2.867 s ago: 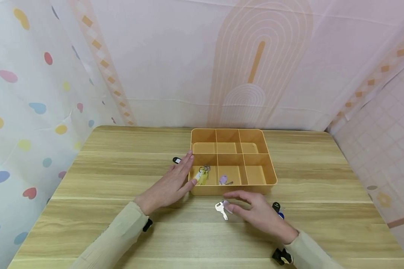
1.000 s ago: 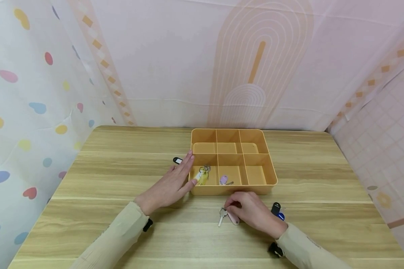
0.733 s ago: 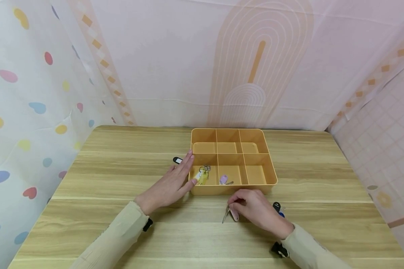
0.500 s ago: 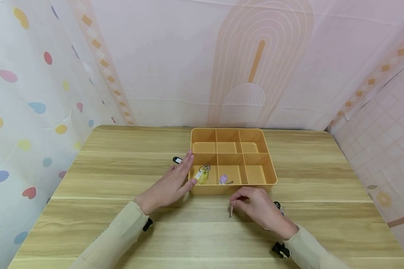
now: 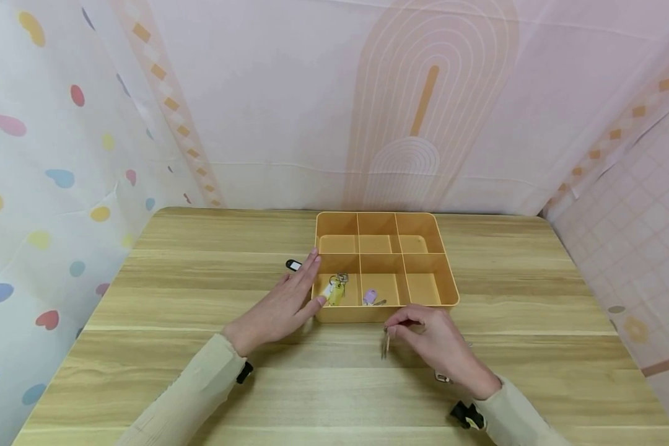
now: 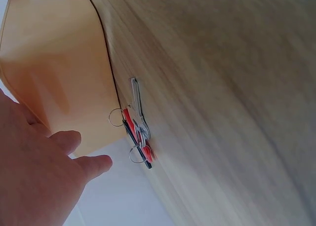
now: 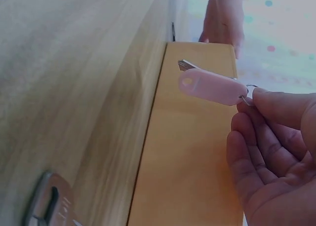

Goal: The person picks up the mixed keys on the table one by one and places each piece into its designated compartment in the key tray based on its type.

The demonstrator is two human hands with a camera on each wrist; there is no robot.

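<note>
"Hanging at the back and sides, what can be made out?"

"Pale cloth [image 5: 279,99] is seen, printed with coloured spots on the left and a peach arch in the middle. Below it, a wood-grain table [image 5: 201,272] is shown."

"What is set on the table?"

"An orange box [image 5: 357,314] is set there, divided into six compartments, three at the back and three in front. The person's forearms are covered by beige sleeves [image 5: 184,396]."

"How are the hands held?"

"The left hand [image 5: 279,313] is laid against the box's left side, its fingers straight. The right hand [image 5: 437,341] is held just before the front wall, its thumb and forefinger closed in a pinch."

"And what is pinched?"

"A pink key tag [image 7: 213,87] is held by its metal ring, raised above the table in front of the box. A silver key [image 7: 186,64] is hung beside it, partly hidden by the tag."

"Are other tags seen?"

"Yellow tags [image 5: 337,293] are contained in the front left compartment, and a purple tag [image 5: 370,296] in the front middle one. Beyond the left hand, a black tag [image 5: 293,265] is seen on the table. From the left wrist, a red tag [image 6: 147,154] is shown near the box, crowded among keys and rings."

"And smallest?"

"A slotted metal piece [image 5: 441,376] is partly covered by the right hand."
</note>
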